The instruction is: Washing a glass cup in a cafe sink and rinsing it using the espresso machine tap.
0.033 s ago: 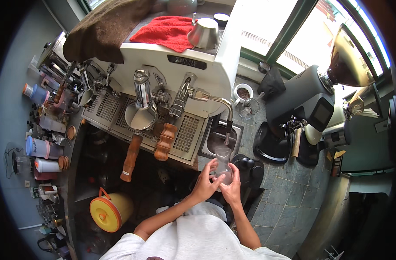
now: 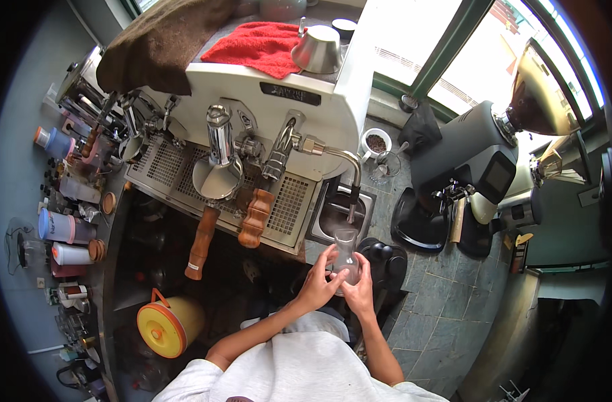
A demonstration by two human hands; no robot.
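Glass carafe [image 2: 345,254], clear and narrow-waisted, was hard to trace at its lower end, which my thumbs partly covered. My left fingers [image 2: 324,260] and right fingers [image 2: 365,269] wrapped it from either side, gripping, its top showing beyond them. That top overlapped the near edge of the steel sink [image 2: 333,220]; to my right, the tiled bench [image 2: 440,295] left room for moving.

Bare hands: two, left hand [image 2: 317,285] and right hand [image 2: 359,292]. Waisted clear glass vessel [image 2: 345,240]: one. White boxy coffee machine [image 2: 219,79]: one; turned reddish-brown wooden handles [image 2: 256,218] at its front: two. Cloths: two, red terry cloth [image 2: 252,48], dark brown cloth [image 2: 142,63]. Round yellow plastic jug [image 2: 160,331]: one. Steel sink [image 2: 369,210]: one.
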